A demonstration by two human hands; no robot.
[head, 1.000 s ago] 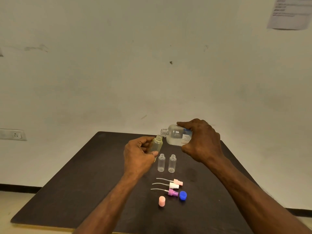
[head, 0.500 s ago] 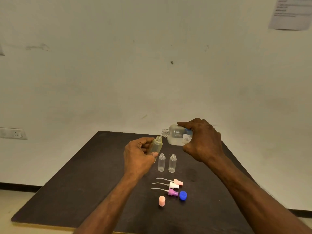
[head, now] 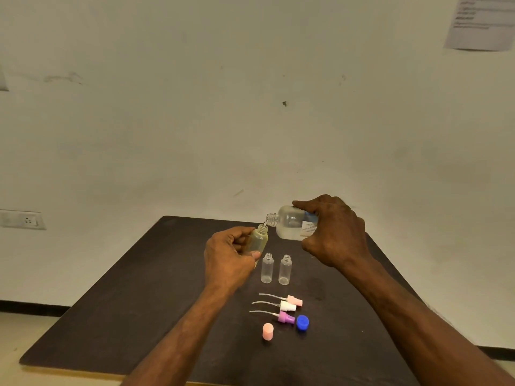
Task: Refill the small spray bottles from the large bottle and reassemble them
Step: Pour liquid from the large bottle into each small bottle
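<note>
My right hand (head: pixel 335 232) grips the large clear bottle (head: pixel 289 222), tipped on its side with its open neck pointing left and down. Its mouth touches the mouth of a small yellowish bottle (head: pixel 257 239), which my left hand (head: pixel 228 257) holds slightly tilted above the table. Two more small clear bottles (head: pixel 267 268) (head: pixel 285 270) stand upright and uncapped just below. In front of them lie three spray heads with dip tubes: pale pink (head: pixel 292 300), white (head: pixel 287 306) and purple (head: pixel 284 317).
A blue cap (head: pixel 302 322) lies right of the purple spray head and a pink cap (head: pixel 267 331) stands nearer me. All rest on a dark table (head: pixel 125 316) against a pale wall. A wall socket (head: pixel 23 220) is at far left.
The large bottle's neck has dipped a little lower and closer, from just beside the small bottle's mouth to touching it. The hands have otherwise barely moved.
</note>
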